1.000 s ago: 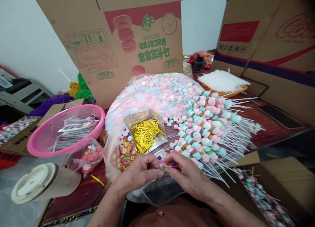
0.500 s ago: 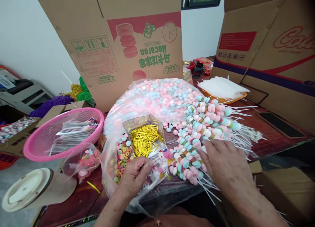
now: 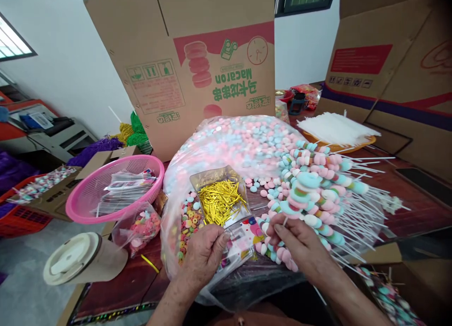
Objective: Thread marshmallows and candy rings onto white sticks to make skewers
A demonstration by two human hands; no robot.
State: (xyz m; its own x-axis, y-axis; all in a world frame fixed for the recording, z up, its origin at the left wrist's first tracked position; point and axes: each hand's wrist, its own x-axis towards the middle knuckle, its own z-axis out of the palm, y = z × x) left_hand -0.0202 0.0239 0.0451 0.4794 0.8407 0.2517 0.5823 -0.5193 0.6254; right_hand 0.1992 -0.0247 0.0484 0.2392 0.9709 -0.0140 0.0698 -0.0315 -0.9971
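Note:
My right hand [image 3: 296, 239] pinches the white stick of a marshmallow skewer [image 3: 303, 189], which stands tilted upright with blue, pink and green pieces, slightly blurred. Behind it lies a pile of similar skewers [image 3: 328, 194], sticks pointing right. My left hand [image 3: 206, 250] is closed, thumb against forefinger, on the edge of a printed clear plastic bag [image 3: 243, 239]. Just beyond sits an open bag of gold twist ties [image 3: 221, 201]. Coloured ring candies [image 3: 190, 222] lie left of it. A large clear bag of pink, blue and white candies [image 3: 243, 137] fills the middle.
At left stand a pink basket [image 3: 160, 175] of printed bags, a lidded cup [image 3: 76, 260] and a small candy bag [image 3: 144, 224]. White sticks [image 3: 339, 128] fill an orange tray at back right. Cardboard boxes [image 3: 141, 38] rise behind; a phone-like dark slab [image 3: 423, 187] lies at right.
My right hand has lifted one skewer from the pile and brought it left, holding it by its stick. My left hand stays at the printed bag. The view has turned left.

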